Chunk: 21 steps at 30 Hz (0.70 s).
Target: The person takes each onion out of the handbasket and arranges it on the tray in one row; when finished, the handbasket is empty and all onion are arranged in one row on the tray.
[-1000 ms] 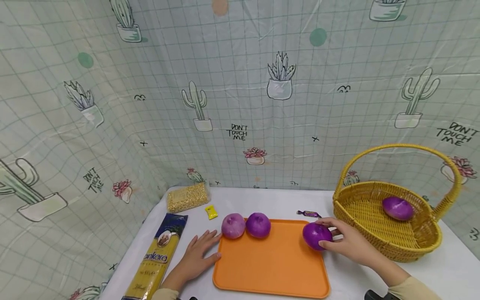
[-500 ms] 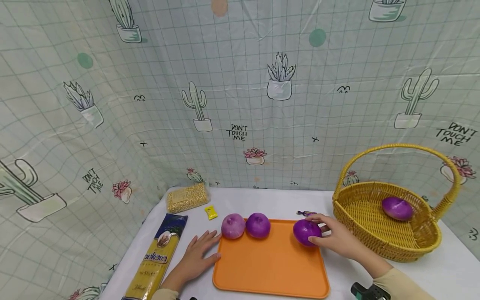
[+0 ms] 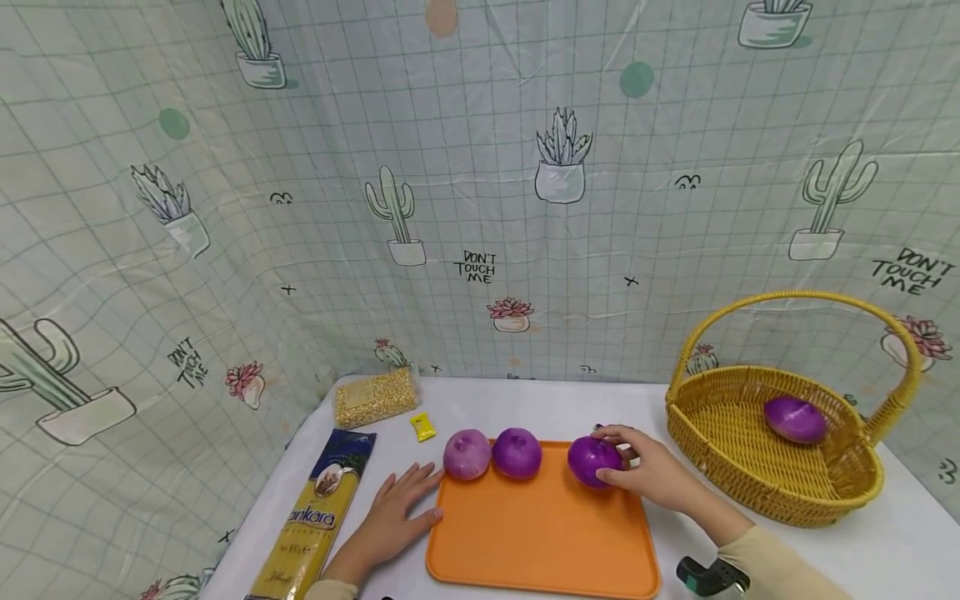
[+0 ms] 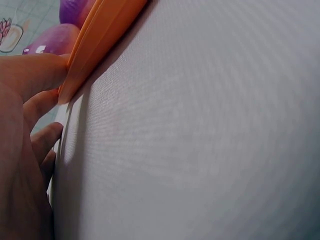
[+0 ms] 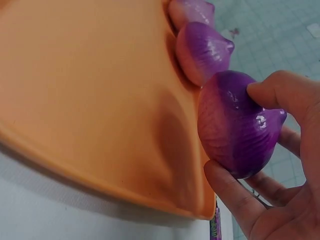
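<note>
An orange tray [image 3: 540, 533] lies on the white table. Two purple onions [image 3: 516, 452] [image 3: 467, 453] sit side by side at its far left edge. My right hand [image 3: 637, 468] grips a third purple onion [image 3: 589, 460] near the tray's far right; the right wrist view shows the fingers [image 5: 272, 92] and thumb curled round that onion [image 5: 235, 132] over the tray [image 5: 85, 95]. My left hand [image 3: 397, 508] lies flat on the table against the tray's left rim; in the left wrist view a finger [image 4: 30, 75] touches the rim [image 4: 95, 40]. A fourth onion [image 3: 793, 418] lies in the yellow wicker basket [image 3: 750, 467].
A pasta packet [image 3: 315, 517] lies at the left front, a bag of yellow kernels [image 3: 373, 397] behind it, a small yellow sweet [image 3: 423, 427] beside that. A purple wrapped sweet peeks out behind my right hand. The basket's tall handle [image 3: 795, 297] arches over it. A patterned curtain backs the table.
My right hand has carried its onion leftward along the tray's far edge, closer to the two resting onions. The left hand has stayed put.
</note>
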Motion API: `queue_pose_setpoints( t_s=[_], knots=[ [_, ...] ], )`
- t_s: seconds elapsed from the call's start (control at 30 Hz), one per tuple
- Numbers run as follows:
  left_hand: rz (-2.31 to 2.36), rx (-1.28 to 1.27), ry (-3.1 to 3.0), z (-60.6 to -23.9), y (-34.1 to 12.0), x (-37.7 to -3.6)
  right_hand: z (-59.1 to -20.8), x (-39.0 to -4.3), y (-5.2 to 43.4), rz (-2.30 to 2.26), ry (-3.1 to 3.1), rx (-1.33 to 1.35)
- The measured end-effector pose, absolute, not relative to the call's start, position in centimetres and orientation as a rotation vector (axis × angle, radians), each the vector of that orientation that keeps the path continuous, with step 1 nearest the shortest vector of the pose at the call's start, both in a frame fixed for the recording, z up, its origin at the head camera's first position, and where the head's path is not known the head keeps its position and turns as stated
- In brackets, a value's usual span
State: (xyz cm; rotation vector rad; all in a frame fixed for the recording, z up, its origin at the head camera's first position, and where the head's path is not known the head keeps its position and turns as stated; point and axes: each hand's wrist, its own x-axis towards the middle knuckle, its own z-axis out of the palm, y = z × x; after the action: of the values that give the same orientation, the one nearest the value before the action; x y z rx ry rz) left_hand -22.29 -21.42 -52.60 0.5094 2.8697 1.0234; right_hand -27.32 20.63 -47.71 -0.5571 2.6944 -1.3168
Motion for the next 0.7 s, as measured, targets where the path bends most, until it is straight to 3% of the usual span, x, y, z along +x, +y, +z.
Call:
queue_pose_setpoints(
  t_s=[0.7],
  knots=[
    [1.016, 0.491, 2.861, -52.4, -21.3, -22.1, -48.9, -28.9, 18.2, -1.371, 2.638, -0.638]
  ],
)
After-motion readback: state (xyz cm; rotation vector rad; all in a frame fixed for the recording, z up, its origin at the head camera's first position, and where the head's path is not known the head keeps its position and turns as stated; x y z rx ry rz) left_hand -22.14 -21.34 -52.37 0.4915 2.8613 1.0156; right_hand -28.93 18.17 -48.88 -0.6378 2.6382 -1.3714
